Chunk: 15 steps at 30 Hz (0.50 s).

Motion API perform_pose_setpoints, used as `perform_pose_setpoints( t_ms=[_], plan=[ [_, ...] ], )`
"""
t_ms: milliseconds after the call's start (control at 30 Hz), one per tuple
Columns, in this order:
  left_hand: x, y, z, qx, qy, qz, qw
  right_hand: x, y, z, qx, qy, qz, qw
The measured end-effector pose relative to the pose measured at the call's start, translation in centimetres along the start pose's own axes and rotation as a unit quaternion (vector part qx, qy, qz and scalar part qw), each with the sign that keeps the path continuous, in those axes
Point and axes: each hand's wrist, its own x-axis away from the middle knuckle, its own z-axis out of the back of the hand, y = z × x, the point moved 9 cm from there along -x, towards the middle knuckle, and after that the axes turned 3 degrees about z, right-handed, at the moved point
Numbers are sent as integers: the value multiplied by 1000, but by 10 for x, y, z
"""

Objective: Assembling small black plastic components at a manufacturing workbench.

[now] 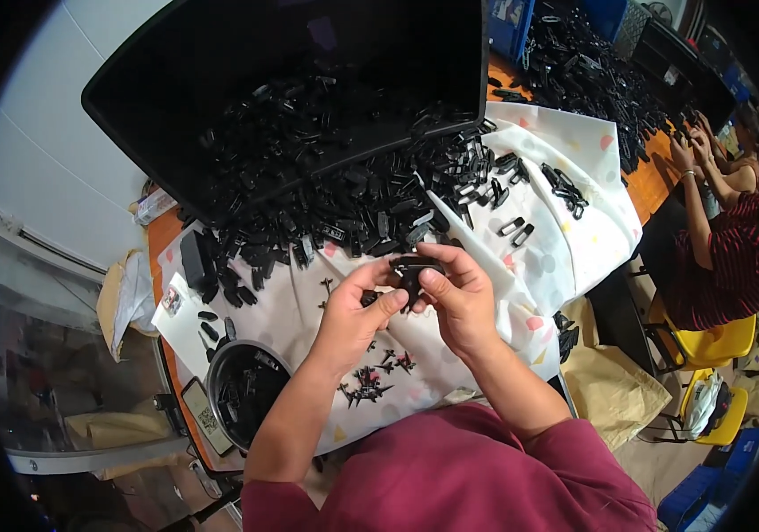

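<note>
A small black plastic part point(412, 277) is held between my two hands above the cloth-covered table. My left hand point(351, 310) is closed, thumb and fingers pressing its left side; another dark bit shows by that thumb, too small to name. On the other side my right hand point(463, 300) pinches the part, thumb on its front and fingers behind. Just beyond the hands lies a heap of black plastic pieces point(353, 199), some of them oblong frames. Small dark spiky pieces point(367, 387) are scattered on the cloth nearer my body.
A big black bin point(353, 53) lies tipped, its contents spilling onto the patterned cloth point(574, 253). At left stand a round black tub point(213, 377) and a phone-like slab point(204, 417). Another person point(723, 239) handles pieces at right, beside yellow chairs point(716, 337).
</note>
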Motion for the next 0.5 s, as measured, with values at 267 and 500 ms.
perform_pose_setpoints(
  t_ms=[267, 500],
  plan=[
    [0, 6, 7, -125, 51, -92, 987, 13, -16, -6, 126, -1, 89, 988],
    [8, 10, 2, -82, 32, -107, 990, 17, -11, 5, 172, -9, 12, 985]
  ],
)
